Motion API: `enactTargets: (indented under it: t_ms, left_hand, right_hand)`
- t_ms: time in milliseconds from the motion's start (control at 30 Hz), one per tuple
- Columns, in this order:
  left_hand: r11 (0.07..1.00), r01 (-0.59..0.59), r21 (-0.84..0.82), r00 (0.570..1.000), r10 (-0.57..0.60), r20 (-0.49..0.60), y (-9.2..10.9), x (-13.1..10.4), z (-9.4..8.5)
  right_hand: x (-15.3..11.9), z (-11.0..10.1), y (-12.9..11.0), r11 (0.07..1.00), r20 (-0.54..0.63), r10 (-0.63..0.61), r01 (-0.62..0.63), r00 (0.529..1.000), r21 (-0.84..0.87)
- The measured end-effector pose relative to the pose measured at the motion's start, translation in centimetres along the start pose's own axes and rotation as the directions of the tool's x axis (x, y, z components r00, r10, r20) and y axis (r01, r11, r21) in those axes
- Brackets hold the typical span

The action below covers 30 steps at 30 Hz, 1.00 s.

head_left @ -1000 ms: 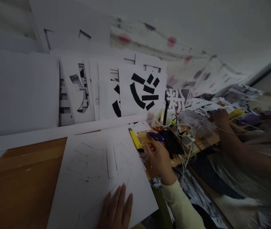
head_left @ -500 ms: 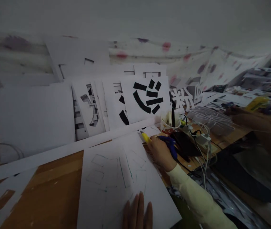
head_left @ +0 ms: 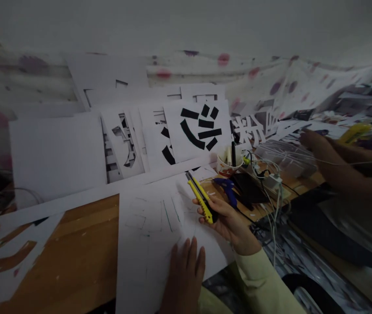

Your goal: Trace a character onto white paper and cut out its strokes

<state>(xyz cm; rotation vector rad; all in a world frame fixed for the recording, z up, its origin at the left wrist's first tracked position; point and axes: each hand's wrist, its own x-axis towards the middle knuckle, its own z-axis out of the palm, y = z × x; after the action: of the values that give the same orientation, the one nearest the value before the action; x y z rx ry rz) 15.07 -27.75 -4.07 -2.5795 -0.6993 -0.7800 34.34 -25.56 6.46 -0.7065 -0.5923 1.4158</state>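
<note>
My right hand (head_left: 228, 218) is closed around a yellow and black utility knife (head_left: 202, 198), held up over the right part of a white sheet (head_left: 133, 257). The knife's tip end points away and to the left. Thin pencil and green lines mark the sheet. Flat on its near part lies my left hand (head_left: 186, 270), fingers stretched out and holding nothing. A blue glue gun (head_left: 227, 188) rests on the table just beyond my right hand.
Boards with cut-out shapes (head_left: 195, 148) lean against the wall behind. A paper cup (head_left: 226, 168) holds pens beside tangled white cables (head_left: 272, 174). At the right is another person's arm (head_left: 339, 165). Cut white board (head_left: 2, 283) lies on the wooden table (head_left: 84, 248) at left.
My right hand has lifted the utility knife from beside the glue gun and brought it nearer, over the sheet. My left hand stays flat on the sheet. The other person's hand has shifted.
</note>
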Motion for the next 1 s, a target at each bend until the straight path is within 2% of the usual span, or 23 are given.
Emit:
enactTargets:
  t_ms: [67,167,233,333,400,467,567,633,700,767,867,900,1000]
  left_hand:
    - [1.000,-0.019,-0.006,1.000,0.019,0.010,0.7,0.2,-0.4]
    - [0.999,-0.027,-0.047,0.999,0.029,0.036,1.8,0.4,-0.4]
    - [0.998,0.011,-0.060,0.999,-0.009,0.043,2.4,0.6,-0.1]
    - [0.993,0.072,-0.095,0.996,-0.067,0.057,3.0,0.9,0.3]
    - [0.979,0.102,-0.179,0.990,-0.082,0.115,3.1,1.0,0.4]
    - [0.933,0.128,-0.337,0.975,-0.056,0.216,2.7,1.0,0.1]
    - [0.764,0.229,-0.603,0.946,-0.030,0.322,1.4,0.7,-1.1]
    - [0.598,0.374,-0.709,0.919,-0.138,0.369,0.4,0.8,-2.5]
    - [0.389,0.539,-0.747,0.841,-0.296,0.453,-0.6,1.4,-4.1]
    - [0.180,0.626,-0.759,0.751,-0.401,0.524,-1.4,2.5,-5.6]
    - [-0.066,0.632,-0.772,0.653,-0.491,0.577,-2.0,4.5,-6.8]
    - [-0.129,0.610,-0.782,0.633,-0.515,0.578,-2.1,5.2,-7.0]
    - [-0.263,0.523,-0.810,0.615,-0.541,0.573,-2.4,7.0,-7.2]
  right_hand:
    - [-0.9,0.9,0.0,1.000,0.003,0.027,-0.027,1.000,0.009]
    - [-1.7,1.9,-0.2,0.998,-0.004,-0.069,0.069,0.998,0.011]
    - [-2.1,2.3,-0.1,0.993,-0.005,-0.119,0.119,0.993,0.015]
    - [-2.5,2.3,0.3,0.991,-0.022,-0.131,0.131,0.991,0.007]
    - [-2.9,2.0,0.6,0.992,-0.043,-0.127,0.127,0.991,-0.001]
    - [-3.3,1.7,1.0,0.993,-0.074,-0.122,0.122,0.990,-0.004]
    - [-4.0,1.4,1.8,0.994,-0.130,-0.106,0.105,0.986,-0.013]
    - [-4.5,1.5,2.4,0.996,-0.171,-0.084,0.082,0.982,-0.022]
    - [-4.8,1.8,3.1,0.997,-0.216,-0.072,0.066,0.974,-0.037]
    - [-5.0,2.4,3.9,0.996,-0.253,-0.071,0.056,0.965,-0.066]
    - [-5.0,3.1,5.3,0.990,-0.268,-0.077,0.042,0.960,-0.132]
    - [-5.0,3.3,5.6,0.986,-0.262,-0.080,0.038,0.962,-0.161]
    - [-4.9,3.8,6.4,0.963,-0.234,-0.098,0.032,0.967,-0.269]
